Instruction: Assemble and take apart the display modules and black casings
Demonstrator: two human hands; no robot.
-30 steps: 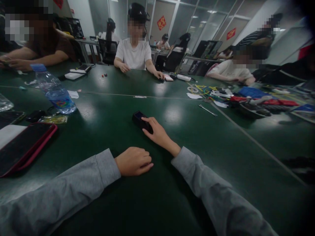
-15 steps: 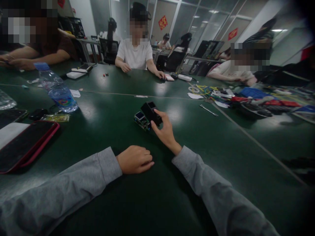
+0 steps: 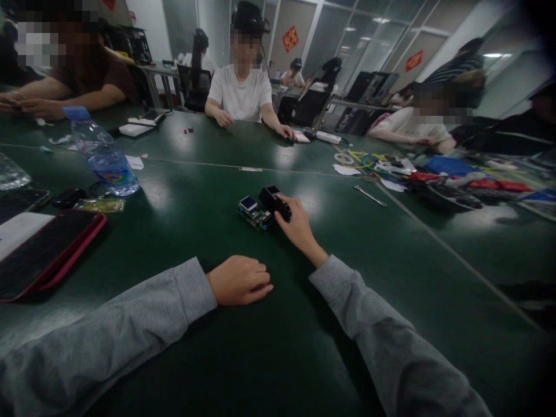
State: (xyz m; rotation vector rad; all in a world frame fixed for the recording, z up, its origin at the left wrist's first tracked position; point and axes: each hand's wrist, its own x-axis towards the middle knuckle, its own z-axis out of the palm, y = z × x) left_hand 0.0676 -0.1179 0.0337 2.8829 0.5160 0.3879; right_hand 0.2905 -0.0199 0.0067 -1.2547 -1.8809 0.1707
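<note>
My right hand [image 3: 299, 226] grips a black plastic casing [image 3: 273, 198] with a window opening in its top, thumb on the near side and fingers over the far side. Just left of the casing, a bare circuit board [image 3: 256, 217] with a small square screen [image 3: 248, 202] lies on the green table [image 3: 208, 353]. My left hand [image 3: 241, 281] rests on the table nearer to me, its fingers curled in and their inner side hidden. I cannot tell whether anything is under them.
Left stand a water bottle [image 3: 104, 156] and a red-edged phone case [image 3: 56, 249]. A wrench [image 3: 369, 196] lies to the right, before a heap of cables and cloth [image 3: 452, 174]. A person in a white shirt [image 3: 238, 92] sits opposite; others sit at both sides.
My right hand has lifted the black casing off the circuit board, uncovering it, then moved it slightly right and lowered it beside the board. My left hand has stayed in place.
</note>
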